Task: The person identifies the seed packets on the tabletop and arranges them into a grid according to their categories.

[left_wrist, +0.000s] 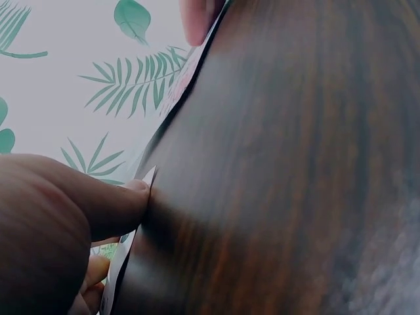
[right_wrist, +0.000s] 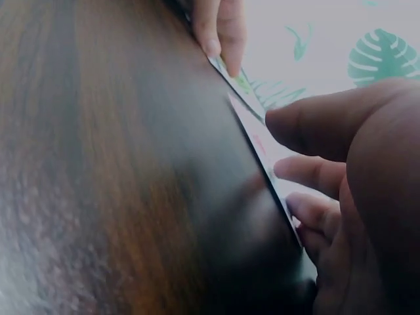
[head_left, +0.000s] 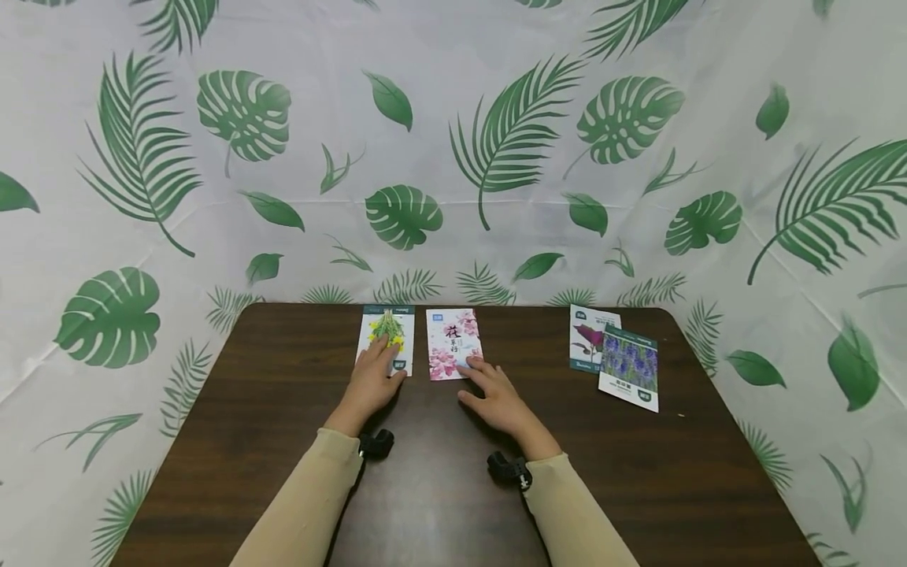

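Observation:
A flat seed packet with yellow flowers (head_left: 402,323) lies at the table's back edge. My left hand (head_left: 370,383) rests on it, fingers extended over its face and the thumb by its near right corner. In the left wrist view the thumb (left_wrist: 125,200) touches the packet's edge. Just to the right lies a seed packet with pink blossoms (head_left: 445,335). My right hand (head_left: 501,400) reaches its lower right corner with spread fingertips. The right wrist view has those fingers (right_wrist: 312,172) along the pink packet (right_wrist: 260,147), with the thumb held off it.
Farther right, a packet with purple-blue flowers (head_left: 629,366) overlaps one with a magenta bloom (head_left: 584,331). All lie on a dark wooden table (head_left: 439,472). A leaf-patterned white cloth (head_left: 319,260) hangs behind its back edge. Each wrist wears a black camera strap.

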Motion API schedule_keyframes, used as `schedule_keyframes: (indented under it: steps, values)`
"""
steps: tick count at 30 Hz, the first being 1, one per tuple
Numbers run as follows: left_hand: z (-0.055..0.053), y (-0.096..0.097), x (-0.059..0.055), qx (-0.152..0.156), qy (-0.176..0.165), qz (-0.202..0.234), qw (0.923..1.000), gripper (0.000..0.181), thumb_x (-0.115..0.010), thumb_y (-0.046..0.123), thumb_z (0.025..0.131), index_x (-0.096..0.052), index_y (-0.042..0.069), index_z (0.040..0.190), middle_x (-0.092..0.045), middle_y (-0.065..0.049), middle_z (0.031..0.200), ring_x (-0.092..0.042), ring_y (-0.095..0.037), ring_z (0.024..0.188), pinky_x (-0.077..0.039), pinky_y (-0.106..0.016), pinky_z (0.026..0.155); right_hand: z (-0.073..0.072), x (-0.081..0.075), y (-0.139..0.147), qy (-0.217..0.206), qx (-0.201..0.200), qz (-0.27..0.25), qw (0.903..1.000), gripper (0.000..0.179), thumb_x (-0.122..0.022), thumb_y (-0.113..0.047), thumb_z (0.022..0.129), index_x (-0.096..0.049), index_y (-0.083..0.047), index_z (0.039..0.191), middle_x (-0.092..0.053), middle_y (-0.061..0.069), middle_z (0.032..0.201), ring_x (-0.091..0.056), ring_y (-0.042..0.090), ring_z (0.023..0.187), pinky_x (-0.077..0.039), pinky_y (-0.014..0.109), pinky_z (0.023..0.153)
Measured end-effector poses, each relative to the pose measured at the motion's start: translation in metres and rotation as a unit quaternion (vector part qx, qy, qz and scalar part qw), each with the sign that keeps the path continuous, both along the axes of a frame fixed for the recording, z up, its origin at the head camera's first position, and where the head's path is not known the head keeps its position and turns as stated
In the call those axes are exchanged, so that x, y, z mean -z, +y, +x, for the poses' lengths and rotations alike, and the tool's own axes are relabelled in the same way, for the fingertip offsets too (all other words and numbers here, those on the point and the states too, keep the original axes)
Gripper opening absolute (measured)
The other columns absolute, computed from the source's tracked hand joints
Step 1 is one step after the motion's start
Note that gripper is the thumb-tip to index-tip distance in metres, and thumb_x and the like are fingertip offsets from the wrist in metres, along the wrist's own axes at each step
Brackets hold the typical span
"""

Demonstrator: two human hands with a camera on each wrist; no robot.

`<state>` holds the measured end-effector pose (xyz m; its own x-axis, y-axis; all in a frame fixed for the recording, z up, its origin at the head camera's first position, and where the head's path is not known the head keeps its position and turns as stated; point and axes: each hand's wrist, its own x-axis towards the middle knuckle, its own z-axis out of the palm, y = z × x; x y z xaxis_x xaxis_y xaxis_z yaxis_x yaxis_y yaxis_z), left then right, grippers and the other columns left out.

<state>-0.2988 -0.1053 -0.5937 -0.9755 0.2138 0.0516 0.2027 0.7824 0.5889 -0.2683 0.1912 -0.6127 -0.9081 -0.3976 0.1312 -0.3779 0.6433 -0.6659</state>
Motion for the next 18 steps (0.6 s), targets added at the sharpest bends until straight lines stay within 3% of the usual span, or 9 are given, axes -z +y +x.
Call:
schedule_keyframes:
  steps: [7, 13, 18]
  values:
    - [-0.001, -0.001, 0.0, 0.004, 0.0, -0.008, 1.0, 0.067, -0.07, 0.028, 0.108, -0.046, 0.0, 0.163, -0.026, -0.024, 0.179, -0.018, -0.043, 0.169, -0.013, -0.063, 0.138, -0.001, 0.008, 0.002, 0.008, -0.003, 0.014, 0.9999, 0.065, -0.063, -0.052, 0.108, -0.053, -0.017, 0.163, -0.037, 0.016, 0.177, -0.024, 0.043, 0.168, -0.01, 0.071, 0.135]
    - [-0.001, -0.001, -0.003, 0.0, 0.006, 0.003, 1.0, 0.065, -0.071, 0.025, 0.106, -0.049, -0.003, 0.16, -0.028, -0.026, 0.178, -0.021, -0.045, 0.168, -0.015, -0.065, 0.137, 0.006, -0.014, -0.004, -0.005, 0.006, -0.012, 0.9999, 0.055, -0.069, -0.037, 0.107, -0.061, -0.011, 0.155, -0.041, 0.021, 0.172, -0.031, 0.047, 0.164, -0.014, 0.071, 0.135]
    - [0.001, 0.0, -0.005, 0.001, 0.005, 0.005, 1.0, 0.064, -0.072, 0.024, 0.106, -0.05, -0.003, 0.159, -0.029, -0.026, 0.178, -0.022, -0.044, 0.168, -0.016, -0.065, 0.137, 0.01, -0.023, -0.007, -0.014, 0.009, 0.018, 0.9997, 0.05, -0.07, -0.027, 0.108, -0.063, -0.009, 0.154, -0.047, 0.02, 0.168, -0.038, 0.045, 0.161, -0.018, 0.069, 0.135]
